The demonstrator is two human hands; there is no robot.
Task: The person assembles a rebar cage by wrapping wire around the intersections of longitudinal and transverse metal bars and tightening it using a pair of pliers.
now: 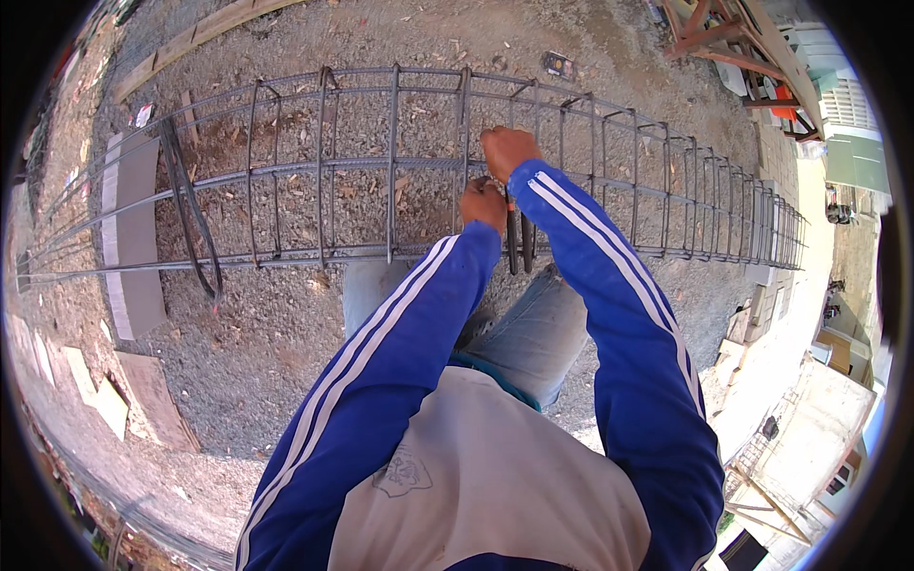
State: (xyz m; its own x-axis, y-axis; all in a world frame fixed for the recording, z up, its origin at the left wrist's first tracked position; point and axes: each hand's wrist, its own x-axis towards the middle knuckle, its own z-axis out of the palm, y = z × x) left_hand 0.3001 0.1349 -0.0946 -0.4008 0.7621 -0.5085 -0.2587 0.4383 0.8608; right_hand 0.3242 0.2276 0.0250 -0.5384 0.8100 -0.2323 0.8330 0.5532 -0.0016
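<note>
Both hands meet at one crossing of the long rusty steel rebar cage, steadying it: left hand and right hand each look fisted on a bar, perhaps gripping a small tool.

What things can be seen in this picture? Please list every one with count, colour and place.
rebar cage: one, dark grey, lying long across the gravel, left to right
pliers: one, dark handles, hanging below the hands at the cage
loose stirrups: a few, dark, leaning inside the cage at left
gravel: grey, covering the ground
concrete block: one, grey, under the cage near the middle
board: one, grey, flat under the cage at left
wooden frame: one, reddish, top right
left hand: bare, on the cage
right hand: bare, on the cage above the left
sleeves: two, blue, white stripes
</note>
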